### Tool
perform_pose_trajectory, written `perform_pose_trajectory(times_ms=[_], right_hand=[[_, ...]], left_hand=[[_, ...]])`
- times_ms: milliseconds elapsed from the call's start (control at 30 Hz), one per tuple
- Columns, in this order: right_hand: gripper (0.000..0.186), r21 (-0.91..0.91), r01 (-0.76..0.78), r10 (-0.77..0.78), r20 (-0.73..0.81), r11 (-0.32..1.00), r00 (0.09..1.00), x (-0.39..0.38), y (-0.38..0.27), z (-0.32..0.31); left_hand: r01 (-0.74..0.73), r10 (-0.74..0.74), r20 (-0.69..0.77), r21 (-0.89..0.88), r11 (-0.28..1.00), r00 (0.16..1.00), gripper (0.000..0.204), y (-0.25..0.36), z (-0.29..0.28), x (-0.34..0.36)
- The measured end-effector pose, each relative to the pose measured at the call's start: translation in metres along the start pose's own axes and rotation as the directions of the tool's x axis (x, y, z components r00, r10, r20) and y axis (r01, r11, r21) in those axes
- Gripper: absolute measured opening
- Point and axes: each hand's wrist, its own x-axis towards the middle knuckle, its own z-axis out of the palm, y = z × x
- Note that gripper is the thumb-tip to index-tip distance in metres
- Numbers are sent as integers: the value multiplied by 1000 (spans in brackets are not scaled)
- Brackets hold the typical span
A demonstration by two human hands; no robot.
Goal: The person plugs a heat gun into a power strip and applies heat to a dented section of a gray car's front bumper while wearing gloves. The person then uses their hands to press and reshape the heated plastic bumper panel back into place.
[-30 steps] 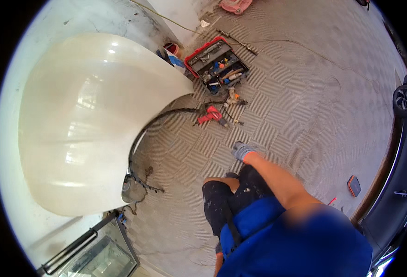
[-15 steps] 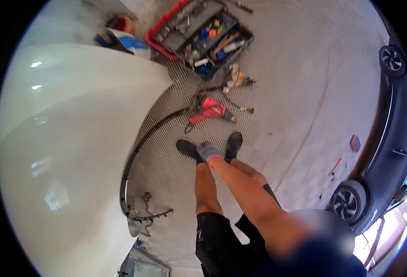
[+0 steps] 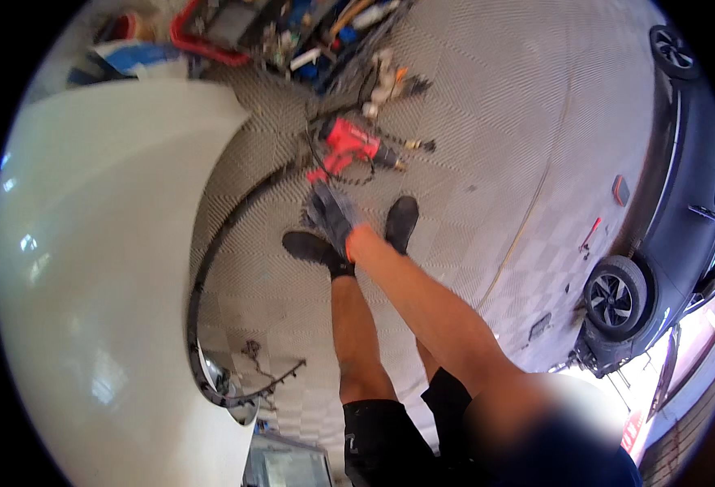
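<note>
My right hand [image 3: 331,213], in a grey glove with an orange cuff, reaches down above my left shoe. Its fingers are partly smeared but look spread and hold nothing that I can see. Just beyond the fingertips, a red heat gun [image 3: 353,140] with a dark nozzle lies on the floor, its handle end closest to the hand. Whether the glove touches that handle, I cannot tell. A thin black curved trim strip [image 3: 198,296] runs along the edge of a large white car body panel [image 3: 106,268] on the left. My left hand is out of view.
A red-and-black toolbox [image 3: 248,36] full of tools sits at the far side. Near it lie cables and a connector [image 3: 418,146]. On the right stands a dark car [image 3: 686,227]; a red-handled tool [image 3: 591,233] rests on the floor beside it. My shoes [image 3: 402,221] stand on the patterned floor.
My right hand has moved from between my shoes forward and left, closer to the heat gun's handle. The whole view has shifted, so the toolbox now sits higher and partly out of frame.
</note>
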Motion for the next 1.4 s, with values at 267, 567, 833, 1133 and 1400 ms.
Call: perform_pose_trajectory(times_ms=[267, 567, 833, 1133, 1400], right_hand=[[13, -897, 435, -720, 251, 77, 647, -275, -227, 26], [16, -716, 683, -545, 518, 147, 659, -667, -313, 171], [26, -361, 750, -808, -16, 554, 589, -952, -239, 187], [23, 44, 992, -962, -253, -117, -102, -1118, -91, 121], [20, -685, 694, -964, -263, 221, 48, -1231, 45, 36]], left_hand=[[187, -195, 36, 158, 970, 980, 26, -40, -92, -263], [414, -394, -135, 205, 887, 909, 25, -41, -268, -518], [-98, 87, 299, 22, 995, 950, 17, 142, -163, -411], [-49, -494, 839, 516, 855, 227, 53, 160, 100, -701], [403, -700, 703, 681, 611, -127, 51, 17, 193, -893]])
